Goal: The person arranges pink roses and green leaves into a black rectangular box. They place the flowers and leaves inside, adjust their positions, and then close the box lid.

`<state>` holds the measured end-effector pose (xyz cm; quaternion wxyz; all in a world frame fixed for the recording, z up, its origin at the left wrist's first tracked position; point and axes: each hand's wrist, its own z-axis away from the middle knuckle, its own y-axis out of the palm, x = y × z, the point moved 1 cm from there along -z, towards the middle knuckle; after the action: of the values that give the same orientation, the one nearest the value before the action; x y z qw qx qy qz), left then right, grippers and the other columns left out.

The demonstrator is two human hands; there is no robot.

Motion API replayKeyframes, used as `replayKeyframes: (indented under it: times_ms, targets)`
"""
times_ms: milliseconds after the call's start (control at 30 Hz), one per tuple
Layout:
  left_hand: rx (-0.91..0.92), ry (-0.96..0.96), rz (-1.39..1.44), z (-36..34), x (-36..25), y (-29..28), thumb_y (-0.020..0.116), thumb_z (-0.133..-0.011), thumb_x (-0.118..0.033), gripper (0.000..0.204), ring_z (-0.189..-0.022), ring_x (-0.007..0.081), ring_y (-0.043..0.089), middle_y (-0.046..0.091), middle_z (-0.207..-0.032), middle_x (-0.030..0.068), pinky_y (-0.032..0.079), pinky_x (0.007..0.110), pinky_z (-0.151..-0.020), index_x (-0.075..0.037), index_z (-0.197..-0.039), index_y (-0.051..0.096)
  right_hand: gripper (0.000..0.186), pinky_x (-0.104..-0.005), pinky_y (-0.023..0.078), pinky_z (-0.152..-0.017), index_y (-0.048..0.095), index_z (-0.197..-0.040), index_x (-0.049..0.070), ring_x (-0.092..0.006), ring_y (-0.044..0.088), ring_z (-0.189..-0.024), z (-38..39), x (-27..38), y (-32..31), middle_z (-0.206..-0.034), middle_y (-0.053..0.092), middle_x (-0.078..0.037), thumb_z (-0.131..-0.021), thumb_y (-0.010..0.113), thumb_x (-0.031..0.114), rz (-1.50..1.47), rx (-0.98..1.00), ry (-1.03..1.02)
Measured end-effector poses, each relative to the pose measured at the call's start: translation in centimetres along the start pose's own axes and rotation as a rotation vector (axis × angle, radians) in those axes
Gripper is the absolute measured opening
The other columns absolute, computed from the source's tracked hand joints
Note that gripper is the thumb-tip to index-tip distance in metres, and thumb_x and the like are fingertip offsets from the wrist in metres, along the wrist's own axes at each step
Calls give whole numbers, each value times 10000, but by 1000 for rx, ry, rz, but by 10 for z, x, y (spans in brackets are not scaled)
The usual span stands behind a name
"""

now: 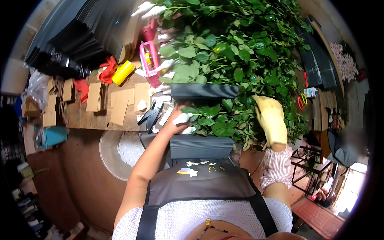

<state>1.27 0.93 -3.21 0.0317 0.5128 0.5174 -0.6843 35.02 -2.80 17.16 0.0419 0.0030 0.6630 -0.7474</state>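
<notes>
My bare left hand [179,119] is at the left end of a dark corrugated sheet [204,91]. Its fingers pass behind the sheet's edge and a white netted flower bud [183,118], so their grip is hidden. Leafy stems [224,125] lie between that sheet and another dark corrugated panel [202,147] at the front of my apron. My right hand [271,114], in a yellow glove, rests on the foliage to the right. Its fingers stretch over the leaves, the tips partly covered, with nothing seen held.
A big heap of green stems [240,52] covers the far table. Black scissors [152,116], a pink tool [150,64], a yellow roll [123,73] and cardboard pieces [120,105] lie left. A round bin [106,158] stands below the table edge. Colourful scissors [301,101] lie right.
</notes>
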Motion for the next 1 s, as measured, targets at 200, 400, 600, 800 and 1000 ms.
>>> replayKeyframes:
  times_ms: [200, 400, 600, 800, 1000]
  targets:
    - [-86, 11, -79, -2, 1, 5, 852, -756, -313, 598, -1291, 372, 527, 629, -1311, 148, 365, 504, -1180, -111, -1281, 651, 469, -449, 584, -762, 671, -1307, 102, -363, 736, -825, -15, 148, 7, -852, 745, -169, -946, 693, 400, -325, 165, -470]
    - [-214, -244, 76, -2, 6, 21, 792, -815, -295, 444, -1010, 419, 577, 581, -1083, 213, 505, 487, -921, -25, -1117, 610, 400, -516, 561, -832, 767, -1095, 114, -345, 741, -919, -62, 130, 67, -955, 777, -130, -1031, 514, 417, -77, 341, -116]
    - [-241, -136, 50, -2, -12, 3, 791, -852, -390, 553, -1006, 403, 569, 603, -976, 198, 497, 484, -894, 14, -1171, 590, 393, -549, 563, -697, 756, -1010, 83, -347, 741, -752, -58, 121, 113, -787, 749, -151, -1016, 530, 404, -121, 105, -160]
    - [-394, -223, -97, -11, -30, -30, 678, -973, -405, 387, -750, 443, 665, 672, -745, 220, 557, 523, -706, -47, -826, 677, 396, -470, 588, -754, 771, -1057, 82, -364, 729, -748, -57, 132, 125, -793, 738, -177, -978, 618, 439, -181, 157, -150]
    - [-460, -231, 48, -6, -33, -24, 689, -982, -251, 274, -656, 376, 663, 651, -688, 192, 532, 472, -626, -52, -799, 642, 313, -492, 577, -798, 754, -1088, 91, -350, 726, -938, -64, 128, 133, -1056, 746, -145, -946, 667, 356, -231, 49, -215]
